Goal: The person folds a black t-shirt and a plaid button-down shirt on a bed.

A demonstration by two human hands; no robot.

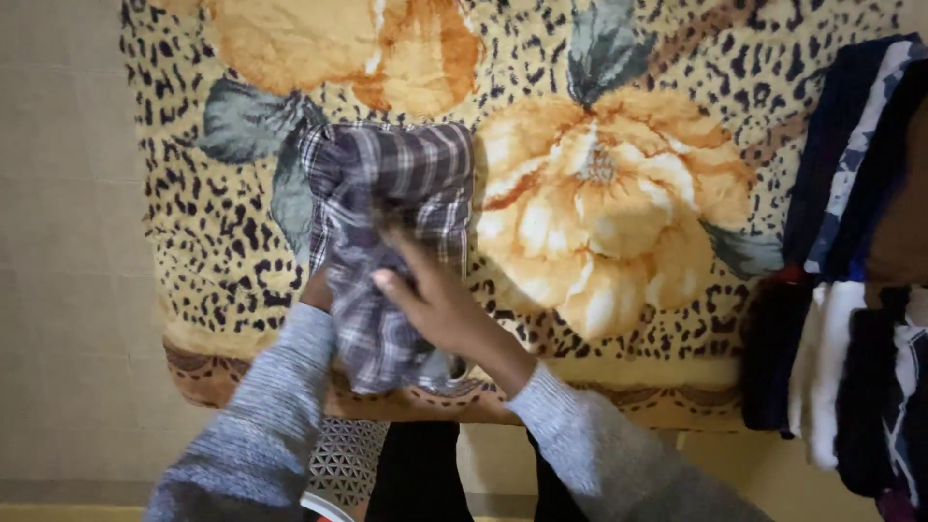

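A: Two hands were folding the plaid shirt on the floral blanket — right hand lay flat, fingers open.
B: Left hand? Tucked under, couldn't tell. Probably one more fold needed.

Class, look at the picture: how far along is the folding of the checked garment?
Done: the plaid garment already lies as a narrow folded bundle on the floral blanket. In hand: the right hand presses flat on top of it, while the left hand is tucked at its left edge, mostly hidden. Left: a heap of dark and white clothes lies at the right, seemingly unfolded.
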